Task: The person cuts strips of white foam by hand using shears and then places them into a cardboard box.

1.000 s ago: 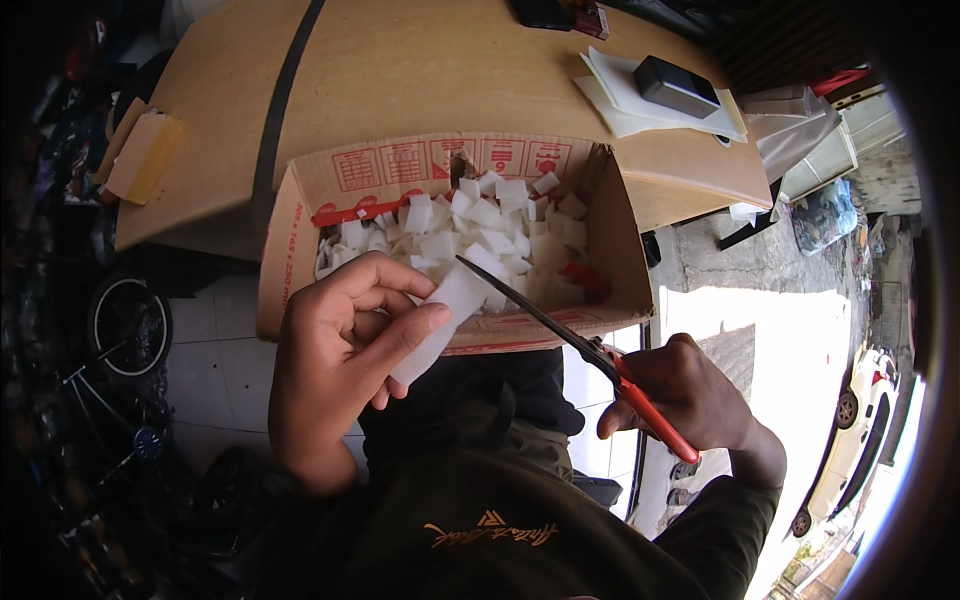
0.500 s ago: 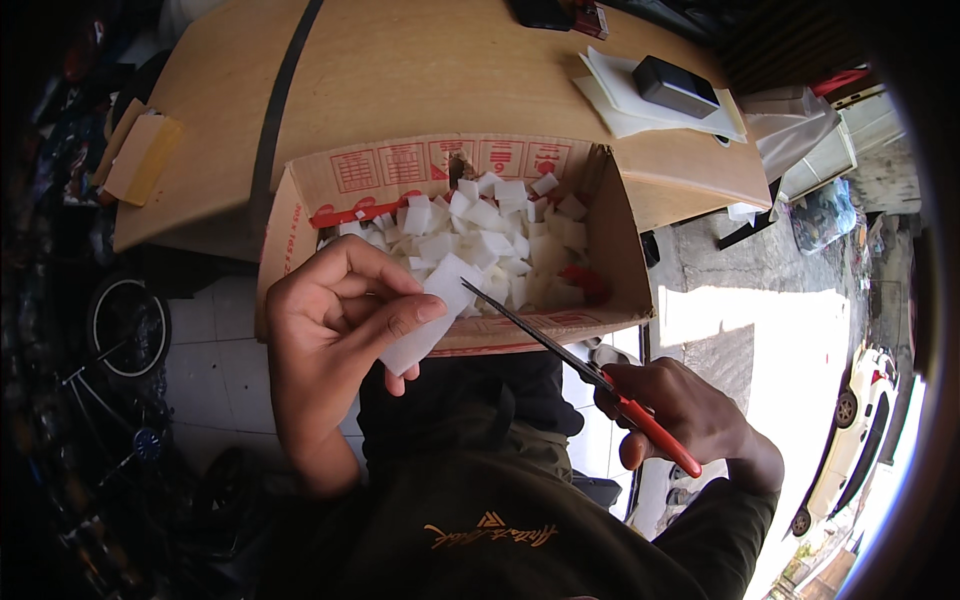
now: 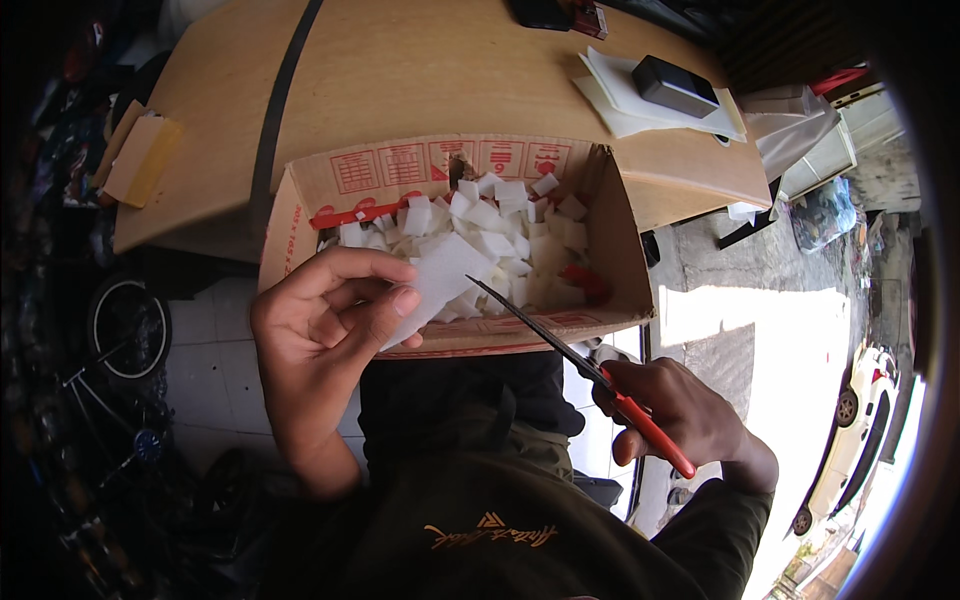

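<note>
Table: pale wood, crossed by a dark band toward its left; it fills the far side of the view.
Table's far edge: a black phone beside a small red pack.
Table's right end: white sheets, with a grey and black block lying on top.
Table's left edge: a brown and yellow folded card.
Floor on the left: white tiles, with a wheel near them in the shade.
Outside on the right: sunlit ground, a clear plastic bag and a pale car.
Cardboard box: open, between the table and the person's lap, with red print on its inner wall.
Inside the box: a heap of small white pieces, with bits of red showing among them.
White strip: held tilted above the box's near edge, its upper end over the heap.
Left hand: pinching the strip's lower left side between thumb and fingers.
Right hand: wrapped around the red handles of the scissors.
Scissor blades: dark, pointing up and left, looking nearly together; their tip lies at the strip's right edge, whether touching I cannot tell.
Clothing: a dark shirt with gold lettering.
</note>
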The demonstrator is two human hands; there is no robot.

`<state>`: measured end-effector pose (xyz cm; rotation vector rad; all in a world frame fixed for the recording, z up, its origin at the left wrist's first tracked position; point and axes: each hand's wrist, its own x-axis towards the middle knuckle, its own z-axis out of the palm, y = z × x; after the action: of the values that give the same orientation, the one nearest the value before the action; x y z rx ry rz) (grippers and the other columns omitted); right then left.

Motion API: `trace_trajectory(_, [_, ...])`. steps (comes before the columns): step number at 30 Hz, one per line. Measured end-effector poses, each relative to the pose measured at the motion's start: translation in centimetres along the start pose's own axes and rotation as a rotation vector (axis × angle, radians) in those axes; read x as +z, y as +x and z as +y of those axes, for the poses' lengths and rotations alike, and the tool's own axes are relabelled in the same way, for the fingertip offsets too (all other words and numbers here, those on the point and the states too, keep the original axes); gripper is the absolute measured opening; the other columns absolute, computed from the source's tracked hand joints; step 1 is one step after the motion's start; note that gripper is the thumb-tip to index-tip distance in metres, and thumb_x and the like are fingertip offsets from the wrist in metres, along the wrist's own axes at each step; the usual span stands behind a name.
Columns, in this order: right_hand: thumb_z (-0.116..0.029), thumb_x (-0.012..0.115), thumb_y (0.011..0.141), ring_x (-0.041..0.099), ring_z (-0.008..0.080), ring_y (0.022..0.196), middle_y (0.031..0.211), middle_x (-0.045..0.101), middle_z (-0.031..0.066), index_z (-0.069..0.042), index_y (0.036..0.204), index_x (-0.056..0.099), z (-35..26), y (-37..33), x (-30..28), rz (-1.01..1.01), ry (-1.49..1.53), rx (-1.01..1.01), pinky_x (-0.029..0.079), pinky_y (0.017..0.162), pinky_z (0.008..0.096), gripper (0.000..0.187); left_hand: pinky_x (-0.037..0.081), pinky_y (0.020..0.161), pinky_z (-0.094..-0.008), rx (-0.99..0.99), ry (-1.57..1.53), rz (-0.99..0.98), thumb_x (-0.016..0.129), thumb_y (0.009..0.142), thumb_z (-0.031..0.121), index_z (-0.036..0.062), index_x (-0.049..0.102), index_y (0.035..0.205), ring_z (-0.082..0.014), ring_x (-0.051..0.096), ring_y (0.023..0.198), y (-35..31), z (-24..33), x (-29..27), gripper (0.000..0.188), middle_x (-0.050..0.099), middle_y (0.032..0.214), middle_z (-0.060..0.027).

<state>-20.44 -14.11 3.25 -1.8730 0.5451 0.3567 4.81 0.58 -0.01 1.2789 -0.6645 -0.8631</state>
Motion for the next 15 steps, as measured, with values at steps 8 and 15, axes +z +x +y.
trace_trajectory(8, [-0.045, 0.069, 0.081, 0.047, 0.0312, 0.048, 0.055, 0.050, 0.0177, 0.003, 0.081, 0.057, -0.3, 0.9, 0.6, 0.052, -0.023, -0.041, 0.036, 0.050, 0.0409, 0.049, 0.058, 0.066, -0.0259, -0.051, -0.027, -0.074, 0.067, 0.081, -0.006, -0.0118, 0.060, 0.098, -0.0138, 0.064, 0.078, 0.1, -0.3, 1.3, 0.020, 0.065, 0.092, -0.0157])
trace_trajectory(15, [-0.032, 0.068, 0.085, 0.048, 0.0249, 0.047, 0.054, 0.052, 0.0163, 0.004, 0.077, 0.060, -0.8, 1.1, 0.8, 0.106, -0.009, -0.006, 0.036, 0.049, 0.0383, 0.039, 0.055, 0.068, -0.0237, -0.034, 0.061, -0.123, 0.066, 0.079, -0.011, -0.0128, 0.058, 0.105, -0.0127, 0.063, 0.077, -0.1, -0.4, 1.3, 0.027, 0.066, 0.092, -0.0155])
